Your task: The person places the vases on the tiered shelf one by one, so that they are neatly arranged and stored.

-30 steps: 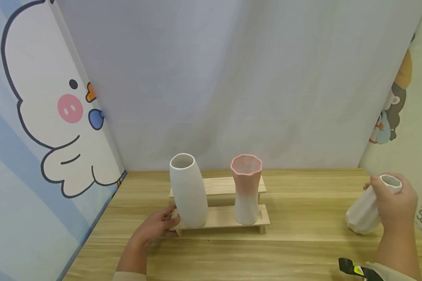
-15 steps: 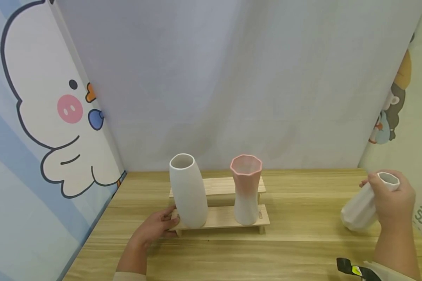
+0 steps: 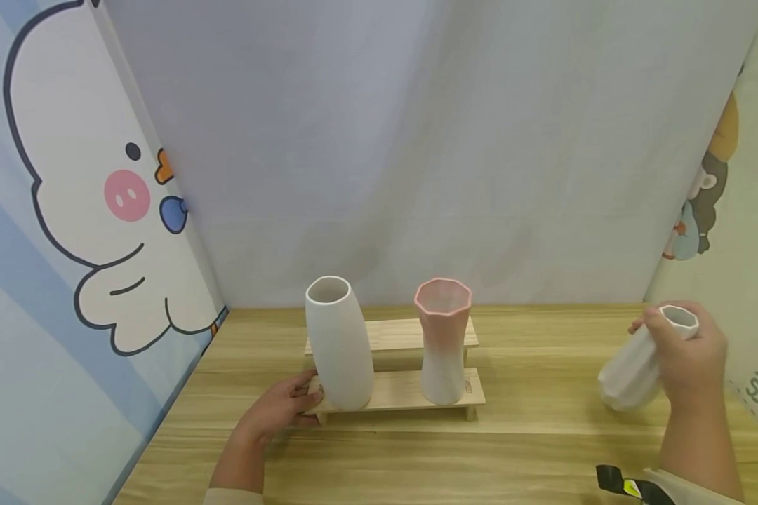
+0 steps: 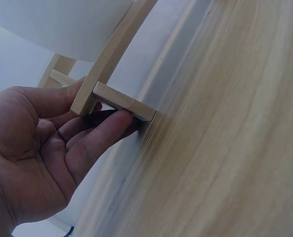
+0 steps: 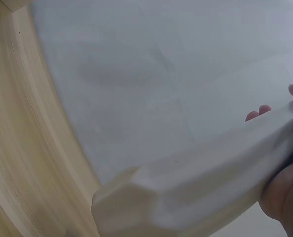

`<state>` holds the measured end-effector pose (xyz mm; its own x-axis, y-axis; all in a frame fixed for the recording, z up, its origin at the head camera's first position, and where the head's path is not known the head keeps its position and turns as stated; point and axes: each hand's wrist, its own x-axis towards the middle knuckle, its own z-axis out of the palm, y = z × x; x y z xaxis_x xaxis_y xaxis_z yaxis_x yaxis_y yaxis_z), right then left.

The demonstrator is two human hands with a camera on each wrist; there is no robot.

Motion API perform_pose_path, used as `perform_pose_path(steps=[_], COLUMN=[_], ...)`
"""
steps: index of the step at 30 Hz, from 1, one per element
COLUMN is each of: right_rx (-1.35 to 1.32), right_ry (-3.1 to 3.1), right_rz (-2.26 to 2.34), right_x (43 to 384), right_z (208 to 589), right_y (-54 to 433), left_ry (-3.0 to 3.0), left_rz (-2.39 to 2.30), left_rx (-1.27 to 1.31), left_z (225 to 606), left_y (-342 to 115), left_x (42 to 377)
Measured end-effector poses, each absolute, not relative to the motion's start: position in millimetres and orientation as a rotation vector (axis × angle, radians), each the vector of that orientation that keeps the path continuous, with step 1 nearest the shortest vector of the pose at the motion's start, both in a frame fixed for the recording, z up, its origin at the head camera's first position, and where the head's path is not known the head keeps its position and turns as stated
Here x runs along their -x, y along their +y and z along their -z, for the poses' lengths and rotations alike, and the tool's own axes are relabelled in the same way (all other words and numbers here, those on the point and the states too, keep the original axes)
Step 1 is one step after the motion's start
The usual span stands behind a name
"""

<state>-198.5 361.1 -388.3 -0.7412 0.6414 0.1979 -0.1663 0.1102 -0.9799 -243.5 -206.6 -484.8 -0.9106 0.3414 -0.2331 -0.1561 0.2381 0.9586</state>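
My left hand [image 3: 281, 407] grips the left end of a two-step wooden stand [image 3: 394, 389]. In the left wrist view the thumb lies against the shelf end and the fingers [image 4: 99, 145] reach under it by the leg. A tall smooth white vase [image 3: 341, 351] stands upright on the lower step's left part. Toward the right end of that step stands a pink-to-white vase [image 3: 443, 351] with a flared, angular rim. My right hand [image 3: 691, 358] holds a white faceted vase [image 3: 632, 375] near its mouth, tilted with its base toward the stand. The right wrist view shows its faceted base up close.
The stand rests on a wood-grain table [image 3: 417, 463]. A pale grey curtain [image 3: 448, 175] hangs behind it. Cartoon-printed panels [image 3: 88, 210] flank the table on the left and right. A black strap [image 3: 632, 484] crosses the right sleeve.
My right hand has moved a little to the left with the white faceted vase, closer to the stand. The left hand, the stand and the two standing vases have stayed put.
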Motion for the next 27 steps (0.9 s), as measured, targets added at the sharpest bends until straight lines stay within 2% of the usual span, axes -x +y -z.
perform_pose_path(steps=[27], right_rx=[0.367], right_ry=[-2.001], right_rz=[-1.566], right_x=[203.1], right_z=[385.8], right_y=[336.9], left_ry=[2.130], left_rz=[-1.715], left_rx=[-0.169], left_z=[482.5], left_y=[-205.3], left_x=[241.7])
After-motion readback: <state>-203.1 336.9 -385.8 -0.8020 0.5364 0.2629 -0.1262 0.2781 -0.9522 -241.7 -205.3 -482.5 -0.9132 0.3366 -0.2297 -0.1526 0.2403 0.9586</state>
